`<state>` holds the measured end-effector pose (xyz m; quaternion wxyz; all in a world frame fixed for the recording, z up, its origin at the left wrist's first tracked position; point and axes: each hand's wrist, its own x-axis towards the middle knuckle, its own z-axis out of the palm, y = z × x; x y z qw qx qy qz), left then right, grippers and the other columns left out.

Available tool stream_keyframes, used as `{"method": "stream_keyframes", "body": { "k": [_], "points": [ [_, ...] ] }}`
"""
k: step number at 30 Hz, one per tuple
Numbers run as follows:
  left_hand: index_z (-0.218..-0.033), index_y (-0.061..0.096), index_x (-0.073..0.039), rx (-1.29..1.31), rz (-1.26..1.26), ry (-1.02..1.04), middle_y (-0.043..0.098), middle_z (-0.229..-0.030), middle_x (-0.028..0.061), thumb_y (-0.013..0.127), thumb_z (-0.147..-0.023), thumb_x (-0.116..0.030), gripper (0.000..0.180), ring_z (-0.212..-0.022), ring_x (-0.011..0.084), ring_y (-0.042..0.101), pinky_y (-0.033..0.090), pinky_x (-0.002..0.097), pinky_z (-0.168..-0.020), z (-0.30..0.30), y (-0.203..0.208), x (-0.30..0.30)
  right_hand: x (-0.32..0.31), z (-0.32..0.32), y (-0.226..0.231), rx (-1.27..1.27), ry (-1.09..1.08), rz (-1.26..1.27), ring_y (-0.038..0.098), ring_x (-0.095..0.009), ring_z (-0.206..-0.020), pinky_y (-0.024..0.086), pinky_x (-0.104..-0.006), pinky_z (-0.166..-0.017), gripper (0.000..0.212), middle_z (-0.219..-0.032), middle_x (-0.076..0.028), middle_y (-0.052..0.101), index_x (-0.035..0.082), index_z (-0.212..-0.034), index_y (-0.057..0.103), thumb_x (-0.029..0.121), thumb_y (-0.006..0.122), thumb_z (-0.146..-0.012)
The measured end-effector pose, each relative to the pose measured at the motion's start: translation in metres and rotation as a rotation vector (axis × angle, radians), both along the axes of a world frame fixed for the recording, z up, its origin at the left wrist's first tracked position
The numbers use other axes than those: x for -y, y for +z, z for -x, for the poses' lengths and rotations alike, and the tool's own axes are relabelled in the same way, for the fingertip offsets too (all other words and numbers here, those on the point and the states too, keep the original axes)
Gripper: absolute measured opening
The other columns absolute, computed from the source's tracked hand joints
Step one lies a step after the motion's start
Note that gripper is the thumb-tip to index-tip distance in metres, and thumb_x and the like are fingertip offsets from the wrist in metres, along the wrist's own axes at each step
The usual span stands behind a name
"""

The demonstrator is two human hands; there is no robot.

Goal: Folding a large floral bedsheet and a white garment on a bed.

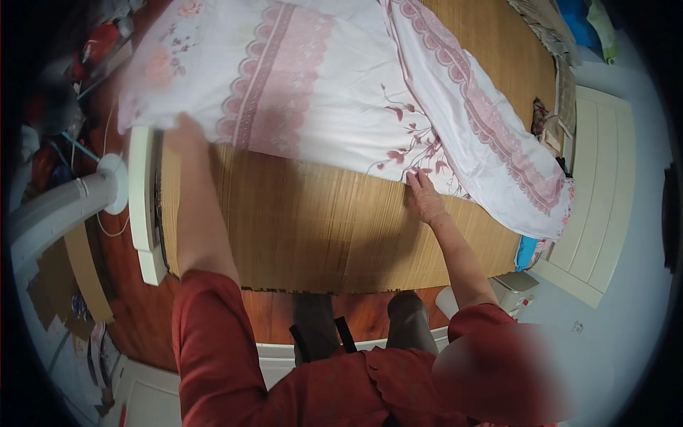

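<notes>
A white duvet cover (348,92) with mauve scalloped bands and sprigs of leaves spreads over the bamboo mat (306,220) on the bed. Its near edge runs across the mat, and a folded length (484,121) lies along the right side. My left hand (188,135) is at the cover's near left corner, smeared by motion, so its fingers cannot be made out. Down on the near edge by the leaf sprig rests my right hand (427,201), its fingers stretched out over the fabric.
A pale bed rail (147,206) borders the mat's left side, with a white curved stand (64,203) beyond it. At the right is a cream headboard panel (594,192). A blue cloth item (525,252) lies at the near right corner. Cardboard (60,285) stands at the left.
</notes>
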<state>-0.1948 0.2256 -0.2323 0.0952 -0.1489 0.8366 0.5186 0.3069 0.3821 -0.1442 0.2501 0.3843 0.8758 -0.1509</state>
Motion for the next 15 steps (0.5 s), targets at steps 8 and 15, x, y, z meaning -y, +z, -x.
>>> {"method": "stream_keyframes", "body": {
  "k": [8, 15],
  "points": [
    [-0.107, 0.044, 0.014, -0.467, -0.126, -0.164, 0.052, -0.103, 0.0288, 0.060, -0.076, -0.036, 0.061, -0.095, 0.0379, 0.052, 0.041, 0.0423, -0.081, -0.036, 0.021, 0.034, -0.007, 0.010, 0.010, 0.106, -0.075, 0.101, 0.022, -0.036, -0.126, 0.027, -0.0373, -0.102, 0.071, -0.137, -0.025, 0.014, 0.009, -0.134, 0.018, 0.006, 0.052, -0.071],
    [-0.131, 0.019, 0.005, -0.412, 0.589, -0.494, 0.024, -0.135, 0.0218, 0.054, -0.078, -0.041, 0.078, -0.125, 0.0350, 0.021, 0.018, 0.0454, -0.102, -0.072, 0.035, 0.061, -0.032, 0.082, 0.046, 0.203, -0.058, 0.168, 0.044, -0.030, -0.110, 0.040, -0.0374, -0.088, 0.047, -0.123, -0.021, 0.040, 0.007, -0.117, 0.043, 0.016, 0.056, -0.073]
  ]
}}
